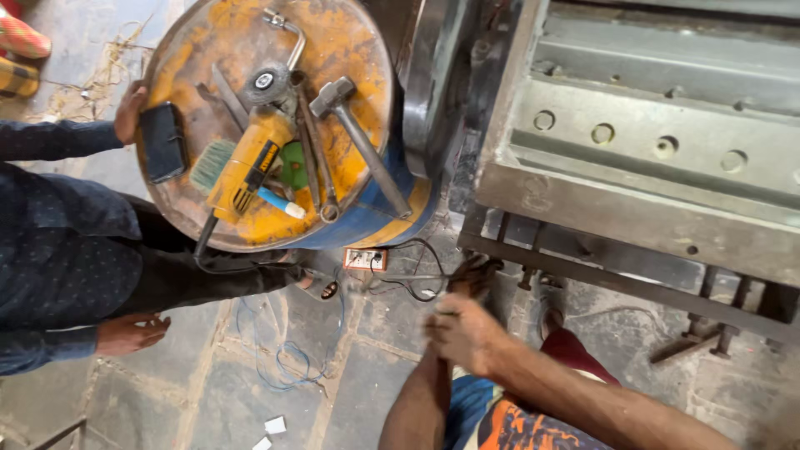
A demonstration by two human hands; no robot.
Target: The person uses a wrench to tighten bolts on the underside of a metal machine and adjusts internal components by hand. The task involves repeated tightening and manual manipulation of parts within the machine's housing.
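Stone floor (208, 392) below; right hand (462, 333) lies closed over the left hand (473, 275), both empty, black cable (417, 283) just left, hammer (358, 142) farther up-left.

Person's own right hand (463, 332) lying over the left hand (473, 277), both pressed together low in the frame, the left one dark and grimy, hovering just beside a black cable (414, 279) that is looping over the stone floor near a small white switch box (365, 259)
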